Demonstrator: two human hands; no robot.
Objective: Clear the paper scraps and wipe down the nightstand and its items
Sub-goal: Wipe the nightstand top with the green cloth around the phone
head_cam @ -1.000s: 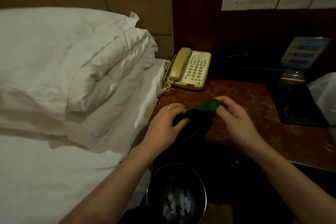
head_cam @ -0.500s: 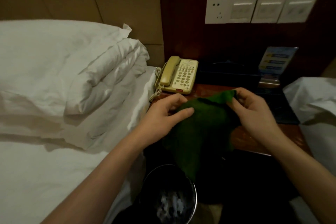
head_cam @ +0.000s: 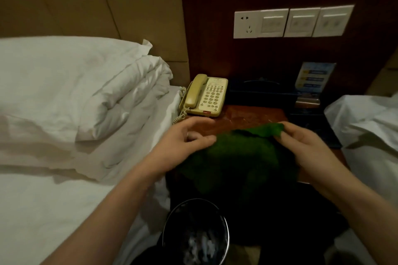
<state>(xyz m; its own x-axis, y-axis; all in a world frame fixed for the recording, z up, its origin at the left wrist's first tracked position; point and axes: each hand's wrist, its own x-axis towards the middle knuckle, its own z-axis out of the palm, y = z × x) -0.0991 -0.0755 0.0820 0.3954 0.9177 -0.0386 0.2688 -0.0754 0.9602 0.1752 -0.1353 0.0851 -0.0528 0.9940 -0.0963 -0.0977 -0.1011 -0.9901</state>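
Observation:
A dark green cloth (head_cam: pixel 239 155) hangs spread out over the front edge of the reddish wooden nightstand (head_cam: pixel 249 115). My right hand (head_cam: pixel 305 146) pinches its upper right corner. My left hand (head_cam: pixel 189 137) holds the cloth's left edge with the thumb on top and the fingers loosely spread. A cream telephone (head_cam: pixel 205 95) stands at the back left of the nightstand. White paper scraps (head_cam: pixel 200 245) lie inside a round black bin (head_cam: pixel 172 221) on the floor below my hands.
A bed with white pillows (head_cam: pixel 71 92) lies to the left, touching the nightstand. Another white bed (head_cam: pixel 366 127) is at the right. A dark tissue box (head_cam: pixel 258 92), a blue card stand (head_cam: pixel 312 77) and a dark tray (head_cam: pixel 318 129) sit behind. Wall switches (head_cam: pixel 290 21) are above.
The bunched cloth has been opened out between both hands, and my hands have moved apart. The view has tilted up, showing more of the wall.

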